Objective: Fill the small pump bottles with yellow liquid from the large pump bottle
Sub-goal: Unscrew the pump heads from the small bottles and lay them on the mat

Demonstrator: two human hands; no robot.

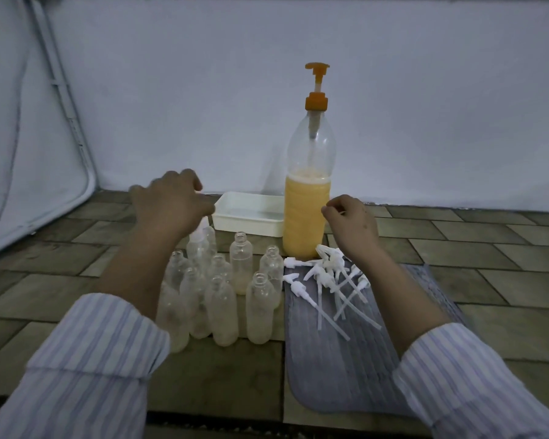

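The large pump bottle [306, 213] stands upright on the floor, about half full of yellow liquid, with an orange pump head on top. Left of it stand several small clear bottles [257, 308], most with open necks, a few with a thin yellow layer at the bottom. One small bottle [200, 245] at the back carries a white top. My left hand [168, 204] hovers just above that back bottle, fingers apart and slightly blurred. My right hand [352, 223] is beside the large bottle's right side, fingers curled in with nothing visible in them.
Several loose white pump tops [327, 277] with long tubes lie in a heap on a grey mat [339, 375]. A white rectangular tray [248, 217] sits behind the small bottles, against the pale fabric backdrop. The floor is brown tile.
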